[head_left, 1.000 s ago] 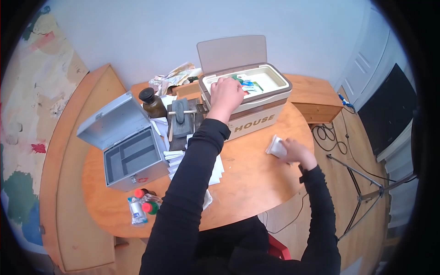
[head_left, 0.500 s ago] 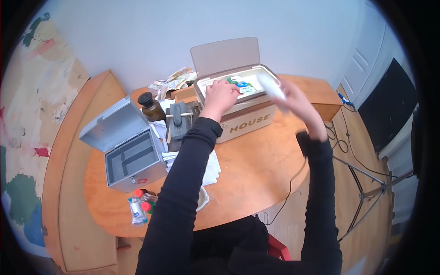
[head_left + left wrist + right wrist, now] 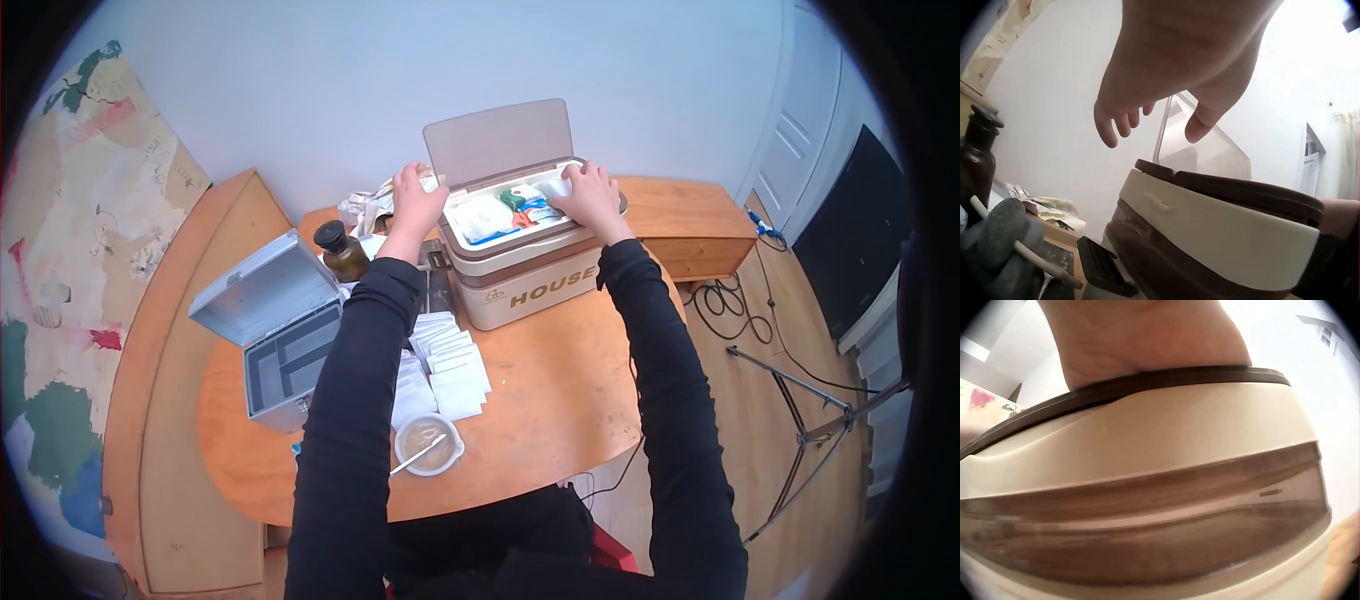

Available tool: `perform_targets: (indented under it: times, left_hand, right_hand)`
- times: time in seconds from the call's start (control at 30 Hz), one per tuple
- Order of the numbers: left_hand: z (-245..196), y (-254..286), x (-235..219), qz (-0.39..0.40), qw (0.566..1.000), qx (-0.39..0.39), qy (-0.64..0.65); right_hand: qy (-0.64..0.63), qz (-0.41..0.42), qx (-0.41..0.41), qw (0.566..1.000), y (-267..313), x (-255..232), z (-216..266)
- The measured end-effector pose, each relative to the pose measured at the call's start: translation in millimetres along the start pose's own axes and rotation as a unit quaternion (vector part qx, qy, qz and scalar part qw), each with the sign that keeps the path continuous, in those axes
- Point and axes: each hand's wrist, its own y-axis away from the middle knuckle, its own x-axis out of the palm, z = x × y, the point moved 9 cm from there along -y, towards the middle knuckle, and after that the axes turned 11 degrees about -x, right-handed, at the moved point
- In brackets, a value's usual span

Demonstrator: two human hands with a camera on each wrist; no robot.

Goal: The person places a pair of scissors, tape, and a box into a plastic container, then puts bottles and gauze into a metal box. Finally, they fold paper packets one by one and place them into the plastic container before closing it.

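A cream and brown storage box marked HOUSE stands at the back of the table, its see-through lid raised. Inside lie a white bag, a green item and blue and red packs. My left hand is raised beside the box's left end; its relaxed fingers hold nothing in the left wrist view. Over the right part of the opening, my right hand has its thumb and fingers around a white packet. The right wrist view shows only the heel of that hand above the brown rim.
At left stands an open grey metal case with compartments. A brown glass bottle is behind it. White paper packets lie fanned out before the box, near a small bowl with a white stick. A wooden cabinet sits behind right.
My right hand has carried the white packet up from the tabletop into the box. My left hand has moved left, away from the opening, uncovering the white bag.
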Motion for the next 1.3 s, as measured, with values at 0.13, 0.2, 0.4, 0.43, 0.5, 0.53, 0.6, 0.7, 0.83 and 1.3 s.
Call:
perform_targets:
  times: [0.13,0.2,0.4,0.43,0.5,0.53,0.6,0.7,0.83,1.3]
  left_hand:
    - [4.7,-4.1,16.3,0.065,0.995,-0.04,0.061]
    - [-1.7,-4.3,30.0,0.116,0.975,-0.052,0.181]
    - [10.0,-7.3,38.0,0.119,0.957,-0.048,0.258]
    - [13.1,-5.5,35.4,0.116,0.961,-0.034,0.25]
    - [-13.5,28.3,20.0,0.138,0.979,0.015,0.151]
    - [-25.3,41.2,13.4,0.145,0.983,0.041,0.102]
    - [-29.5,59.1,17.9,0.184,0.973,0.137,-0.028]
    - [-31.5,91.3,12.2,0.177,0.961,0.193,-0.087]
    - [-39.5,117.7,3.7,0.192,0.961,0.174,-0.093]
    - [2.0,243.9,-281.7,0.138,0.987,0.016,-0.084]
  right_hand:
    - [-0.009,-0.033,-0.021,0.999,-0.7,0.4,0.4]
    - [-0.037,-0.058,-0.046,0.997,1.5,-1.9,3.2]
    - [-0.051,-0.108,-0.042,0.992,3.4,-7.4,1.9]
    - [-0.121,-0.191,-0.04,0.973,8.1,-18.8,-2.6]
    - [-0.258,-0.348,-0.037,0.901,22.2,-39.2,-19.5]
    - [-0.282,-0.383,-0.012,0.88,33.5,-48.5,-23.5]
    - [-0.273,-0.429,-0.039,0.86,49.8,-64.6,-11.0]
    - [-0.226,-0.393,-0.122,0.883,55.6,-67.6,18.8]
    - [-0.228,-0.286,-0.179,0.913,53.4,-44.1,57.9]
    - [-0.189,-0.215,-0.189,0.939,65.9,-36.6,112.2]
